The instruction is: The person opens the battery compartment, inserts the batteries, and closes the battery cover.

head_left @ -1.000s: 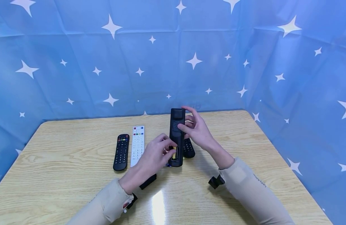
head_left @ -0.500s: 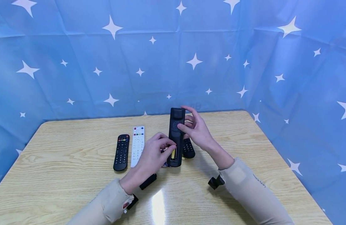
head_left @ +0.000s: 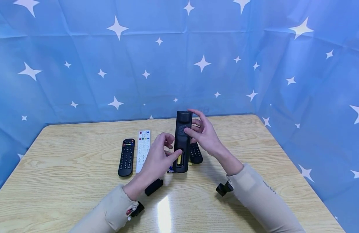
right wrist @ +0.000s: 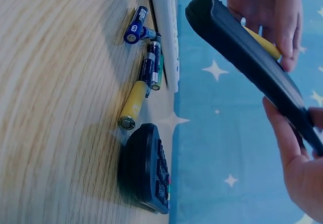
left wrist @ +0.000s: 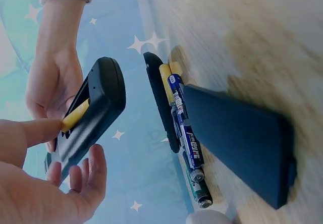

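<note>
My right hand (head_left: pixel 205 137) holds a black remote control (head_left: pixel 181 142) near its upper end, raised above the table with its back facing me. Its battery compartment is uncovered, and a yellow battery (left wrist: pixel 74 115) sits in it, tilted up at one end in the right wrist view. The thumb of my left hand (head_left: pixel 157 155) presses on that raised end. The other fingers of this hand are spread away from the battery, beside the remote's left edge.
On the table (head_left: pixel 65 181) lie a black remote (head_left: pixel 126 158), a white remote (head_left: pixel 143 149) and another black remote (head_left: pixel 196 153). Several loose batteries, including a yellow one (right wrist: pixel 132 105), lie behind the raised remote. A flat black piece (head_left: pixel 154 186) lies near my left wrist.
My left fingers have let go of their pinch on the yellow battery and spread to the left, leaving the thumb on it. The right hand and remote have hardly moved.
</note>
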`<state>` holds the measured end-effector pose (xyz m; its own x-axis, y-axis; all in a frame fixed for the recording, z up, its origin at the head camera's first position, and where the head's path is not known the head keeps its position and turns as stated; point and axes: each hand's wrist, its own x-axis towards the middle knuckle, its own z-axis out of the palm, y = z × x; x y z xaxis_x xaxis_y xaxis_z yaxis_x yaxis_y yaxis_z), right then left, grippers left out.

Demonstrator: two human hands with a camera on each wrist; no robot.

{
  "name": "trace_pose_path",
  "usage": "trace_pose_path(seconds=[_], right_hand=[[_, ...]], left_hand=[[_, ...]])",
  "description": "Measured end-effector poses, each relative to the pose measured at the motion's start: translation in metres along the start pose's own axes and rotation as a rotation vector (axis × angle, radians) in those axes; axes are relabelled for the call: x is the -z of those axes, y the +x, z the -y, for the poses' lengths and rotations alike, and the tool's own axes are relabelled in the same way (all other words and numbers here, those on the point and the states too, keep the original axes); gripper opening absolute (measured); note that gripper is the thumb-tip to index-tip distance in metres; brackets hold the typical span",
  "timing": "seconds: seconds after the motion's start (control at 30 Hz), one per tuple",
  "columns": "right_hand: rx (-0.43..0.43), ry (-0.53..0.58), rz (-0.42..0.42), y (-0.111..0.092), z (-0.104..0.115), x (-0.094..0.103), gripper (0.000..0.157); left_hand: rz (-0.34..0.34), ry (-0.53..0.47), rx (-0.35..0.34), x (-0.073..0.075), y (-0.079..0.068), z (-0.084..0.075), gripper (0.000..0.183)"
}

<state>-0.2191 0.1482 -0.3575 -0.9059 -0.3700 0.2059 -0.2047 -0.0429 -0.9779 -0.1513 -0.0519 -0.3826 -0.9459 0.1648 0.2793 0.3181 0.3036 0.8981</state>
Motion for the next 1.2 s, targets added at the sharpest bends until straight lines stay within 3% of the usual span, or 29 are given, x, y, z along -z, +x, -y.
trace_pose_path(seconds=[0.17,0.3,0.67,1.2], right_hand=[[0.006,0.008,0.003,0.0002,0.0018,0.0002,0.065],[0.016,0.012,0.007,0.0005,0.0024,0.0005,0.065],[0.031,0.021,-0.006,-0.0010,0.0046,-0.0022,0.065],[0.056,-0.004,-0.015,-0.0023,0.0040,-0.0062,0.065]], left_hand=[[0.046,-0.109,0.183,0.0020,0.0006,-0.0020,0.045],[0.092,-0.150,0.258,0.0035,0.0016,-0.0021,0.041],[0.147,-0.283,0.334,0.0027,0.0058,0.0000,0.037],[0.126,-0.367,0.405,-0.0011,0.0047,0.0003,0.037]])
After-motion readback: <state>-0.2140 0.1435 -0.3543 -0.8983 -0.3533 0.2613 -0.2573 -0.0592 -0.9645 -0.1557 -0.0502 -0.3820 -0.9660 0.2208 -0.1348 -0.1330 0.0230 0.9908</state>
